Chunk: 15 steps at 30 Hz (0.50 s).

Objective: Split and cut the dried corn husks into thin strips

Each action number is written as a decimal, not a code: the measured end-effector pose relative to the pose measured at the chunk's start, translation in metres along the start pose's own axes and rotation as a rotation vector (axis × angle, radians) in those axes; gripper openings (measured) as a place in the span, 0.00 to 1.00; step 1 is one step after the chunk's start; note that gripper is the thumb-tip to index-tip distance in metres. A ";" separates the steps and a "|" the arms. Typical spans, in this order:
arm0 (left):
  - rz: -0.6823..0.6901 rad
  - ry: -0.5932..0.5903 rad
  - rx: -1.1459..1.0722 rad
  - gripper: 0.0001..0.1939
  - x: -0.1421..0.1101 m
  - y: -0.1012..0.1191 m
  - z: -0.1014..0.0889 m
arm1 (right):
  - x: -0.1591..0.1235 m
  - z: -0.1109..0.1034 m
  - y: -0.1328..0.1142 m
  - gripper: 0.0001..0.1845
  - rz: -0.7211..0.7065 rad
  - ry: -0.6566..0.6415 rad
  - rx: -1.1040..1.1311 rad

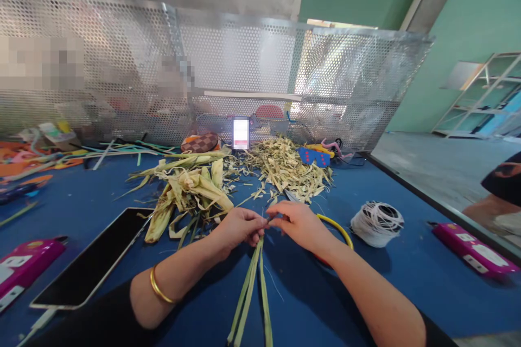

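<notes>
Above the middle of the blue table, my left hand [245, 226] pinches the top end of a few long green husk strips [249, 287]. The strips hang down toward the table's near edge and fan apart. My right hand [293, 222] meets it there, thumb and fingertips closed at the same end of the strips. A thin pale thread [273, 283] trails from that spot. What lies between the right fingertips is too small to make out. Scissors with a yellow and red handle [340, 227] lie partly under my right hand and forearm.
Dried corn husks [191, 190] lie left of centre, and a heap of husk scraps [285, 165] lies behind my hands. A white string spool [377, 222] stands at right, near a magenta device [474, 249]. A tablet [93, 260] rests at left. A perforated metal screen [240, 49] borders the back.
</notes>
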<state>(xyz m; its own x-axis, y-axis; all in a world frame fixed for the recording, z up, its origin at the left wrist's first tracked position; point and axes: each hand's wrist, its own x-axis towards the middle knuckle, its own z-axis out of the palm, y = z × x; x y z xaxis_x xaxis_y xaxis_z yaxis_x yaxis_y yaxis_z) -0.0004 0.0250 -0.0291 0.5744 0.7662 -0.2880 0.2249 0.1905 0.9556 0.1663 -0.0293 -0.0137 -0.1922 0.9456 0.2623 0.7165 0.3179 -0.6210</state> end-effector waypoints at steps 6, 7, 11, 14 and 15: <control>-0.015 0.027 -0.011 0.14 -0.001 0.002 0.002 | 0.001 0.001 0.000 0.08 -0.046 0.022 -0.086; -0.013 0.023 -0.016 0.14 -0.001 0.003 0.002 | 0.001 0.001 0.000 0.08 -0.046 0.026 -0.102; -0.008 0.006 -0.056 0.14 -0.002 0.003 0.001 | -0.001 0.002 -0.001 0.08 -0.057 0.048 -0.192; -0.017 0.010 -0.111 0.13 -0.002 0.004 -0.001 | -0.003 0.001 -0.002 0.07 -0.051 0.080 -0.244; -0.020 0.017 -0.133 0.13 -0.002 0.004 -0.002 | -0.003 0.001 -0.002 0.07 -0.055 0.088 -0.244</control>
<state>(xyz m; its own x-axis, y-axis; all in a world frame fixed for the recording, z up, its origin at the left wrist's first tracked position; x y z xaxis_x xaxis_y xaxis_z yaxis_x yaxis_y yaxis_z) -0.0021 0.0251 -0.0244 0.5575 0.7712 -0.3073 0.1298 0.2847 0.9498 0.1648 -0.0330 -0.0139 -0.1840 0.9142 0.3610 0.8491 0.3329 -0.4102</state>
